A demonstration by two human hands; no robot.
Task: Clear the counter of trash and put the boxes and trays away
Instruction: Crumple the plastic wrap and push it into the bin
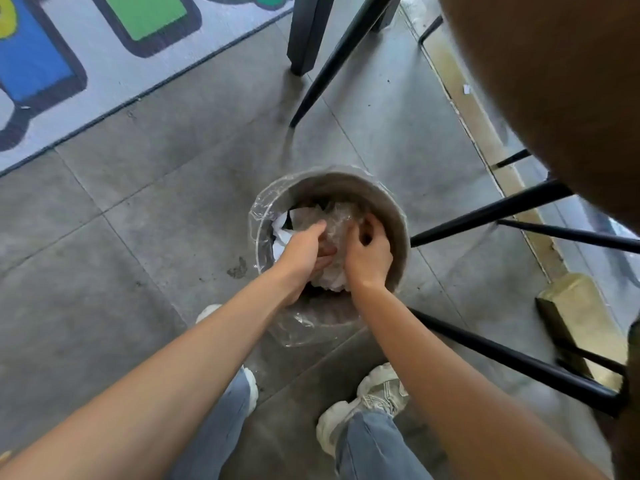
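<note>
A round grey trash bin (391, 206) lined with a clear plastic bag stands on the floor below me. Both my hands reach into it. My left hand (306, 249) holds a crumpled wad of clear plastic and white paper trash (334, 233) from the left side. My right hand (369, 252) grips the same wad from the right, its fingers curled over it. More white paper scraps (282, 233) lie inside the bin at the left. No counter, boxes or trays are in view.
Black metal stool legs (491, 211) cross the floor right of the bin, under a brown seat (554, 81). A black table leg (308, 32) stands at the top. A colourful rug (86, 64) covers the upper left. My shoes (367, 403) are just behind the bin.
</note>
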